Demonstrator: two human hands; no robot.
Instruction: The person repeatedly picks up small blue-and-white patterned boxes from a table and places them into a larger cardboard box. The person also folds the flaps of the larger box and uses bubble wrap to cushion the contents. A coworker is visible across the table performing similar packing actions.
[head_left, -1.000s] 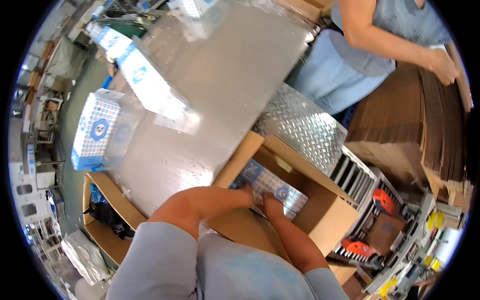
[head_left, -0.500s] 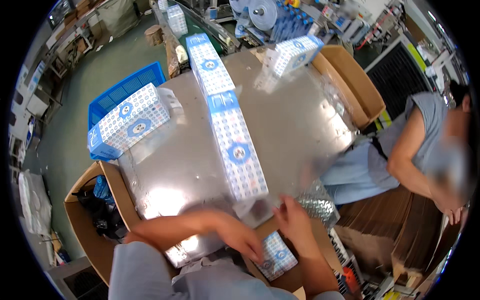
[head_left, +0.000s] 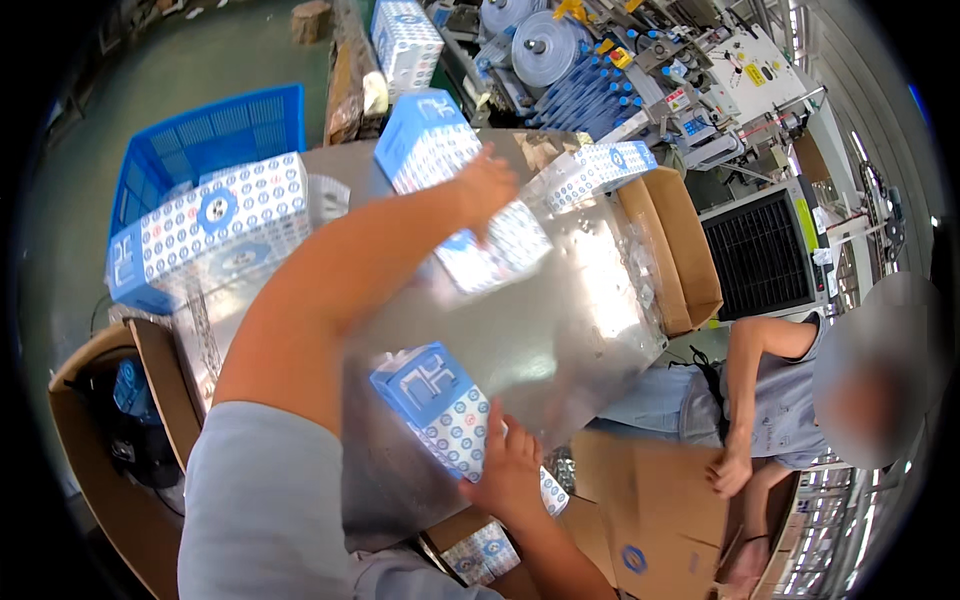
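At the far middle of the metal table, my left hand (head_left: 487,192) reaches over a blue-and-white patterned packet (head_left: 415,135). Its thumb and fingers are spread across the packet and hide its middle. Close to me, my right hand (head_left: 510,468) grips the lower part of a second such packet (head_left: 430,390), whose blue end points away from me. Under my right forearm, another patterned packet (head_left: 482,555) lies inside an open cardboard carton (head_left: 455,525).
A patterned packet (head_left: 240,215) lies at the left beside a blue plastic crate (head_left: 215,125). Another packet (head_left: 605,172) lies near an open carton (head_left: 680,250) at the far right. A carton (head_left: 165,380) with dark items stands at left. At right, a co-worker handles a flat carton (head_left: 660,500).
My left hand has moved from the near carton to the far packet. My right hand now holds the near packet, which has come closer to me and apart from the far one. The view has shifted.
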